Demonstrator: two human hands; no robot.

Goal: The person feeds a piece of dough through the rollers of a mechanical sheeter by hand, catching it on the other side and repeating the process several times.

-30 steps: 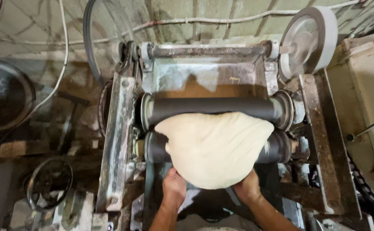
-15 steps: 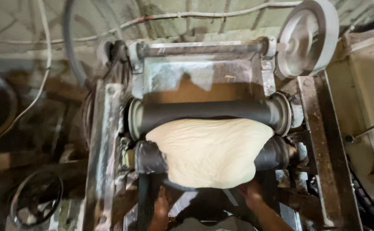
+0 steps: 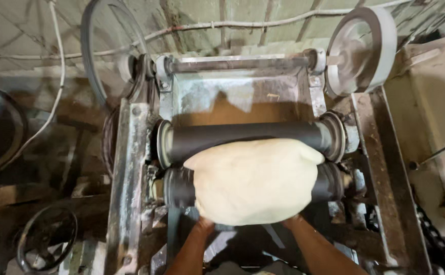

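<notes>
Both hands' grip under higher dough (image 3: 255, 181)

Only two forearms show, no sleeves, both bare from lower frame edge up to wrists. Left hand (image 3: 205, 224) & right hand (image 3: 292, 221) are mostly hidden — only the wrist part and hand base are seen. No watch, no glove, no ring visible on these parts. Fingers — cannot tell, they are covered.
</notes>
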